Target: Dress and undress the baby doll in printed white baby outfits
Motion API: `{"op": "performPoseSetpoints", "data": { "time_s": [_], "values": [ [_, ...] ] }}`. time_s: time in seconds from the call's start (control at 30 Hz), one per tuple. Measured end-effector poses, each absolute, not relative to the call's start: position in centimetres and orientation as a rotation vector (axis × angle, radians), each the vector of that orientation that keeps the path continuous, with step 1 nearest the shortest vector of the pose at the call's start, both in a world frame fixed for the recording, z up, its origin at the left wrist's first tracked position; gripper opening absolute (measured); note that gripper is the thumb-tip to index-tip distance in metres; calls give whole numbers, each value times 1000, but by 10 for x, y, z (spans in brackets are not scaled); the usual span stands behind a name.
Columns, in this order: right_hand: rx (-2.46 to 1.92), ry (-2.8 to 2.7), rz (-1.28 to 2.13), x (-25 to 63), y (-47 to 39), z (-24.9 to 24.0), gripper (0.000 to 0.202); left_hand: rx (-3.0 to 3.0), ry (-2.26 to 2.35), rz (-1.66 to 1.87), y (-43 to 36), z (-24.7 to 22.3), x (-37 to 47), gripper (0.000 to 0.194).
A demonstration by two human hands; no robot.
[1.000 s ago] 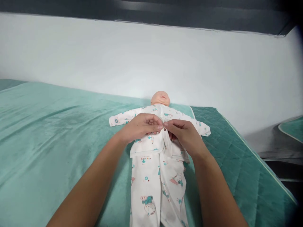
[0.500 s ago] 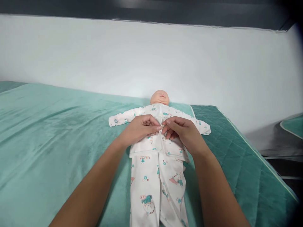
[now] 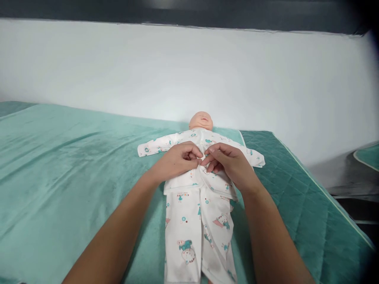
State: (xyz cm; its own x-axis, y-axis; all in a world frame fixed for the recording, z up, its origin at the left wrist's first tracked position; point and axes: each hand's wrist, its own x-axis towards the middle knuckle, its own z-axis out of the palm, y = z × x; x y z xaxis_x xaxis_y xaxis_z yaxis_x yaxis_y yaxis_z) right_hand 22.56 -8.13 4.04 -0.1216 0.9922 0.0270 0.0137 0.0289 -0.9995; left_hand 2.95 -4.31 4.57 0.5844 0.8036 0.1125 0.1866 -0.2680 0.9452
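Note:
A baby doll (image 3: 201, 120) lies on its back, head away from me, its arms in long sleeves spread to both sides. It is dressed in a white printed pajama top (image 3: 183, 180) and matching pajama pants (image 3: 184, 228). My left hand (image 3: 179, 159) pinches the front edge of the top at mid-chest, thumb and forefinger together. Close against it, my right hand (image 3: 226, 159) grips the other side of the same front seam with its fingertips. Whatever fastener sits between the fingertips is hidden.
Under the doll spreads a light green plush blanket (image 3: 74, 177). A darker green quilted mattress cover (image 3: 296, 205) shows at the right, with its piped edge running down. The white wall (image 3: 177, 71) rises behind the doll's head. Another green padded corner (image 3: 368, 156) juts in at far right.
My fingertips have come closer together at the seam, and the raised fold of cloth between them now lies lower. The view has shifted slightly.

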Motion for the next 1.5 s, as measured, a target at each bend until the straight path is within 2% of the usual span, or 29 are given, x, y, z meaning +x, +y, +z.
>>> {"op": "performPoseSetpoints", "data": {
  "time_s": [0.27, 0.5, 0.63, 0.9, 1.33, 1.4, 1.5],
  "values": [
    [-1163, -1325, 1266, 224, -81, 42, 24, 1749, 849, 672, -44, 49, 27, 18],
    [-1171, -1373, 1253, 224, -83, 42, 23, 1638, 812, 744, -44, 53, 29, 24],
    [-1141, -1434, 1256, 225, -84, 41, 27, 1599, 774, 733, -45, 55, 28, 25],
    [-1164, -1425, 1225, 227, -83, 41, 18, 1690, 847, 571, -45, 58, 17, 18],
    [-1111, -1338, 1175, 224, -79, 36, 18, 1803, 855, 455, -48, 63, 13, 23],
    [-1076, -1262, 1126, 225, -79, 35, 17, 1763, 845, 546, -49, 62, 14, 25],
    [-1025, -1070, 922, 231, -75, 30, 17, 1692, 898, 909, -47, 57, 13, 25]
  ]
}}
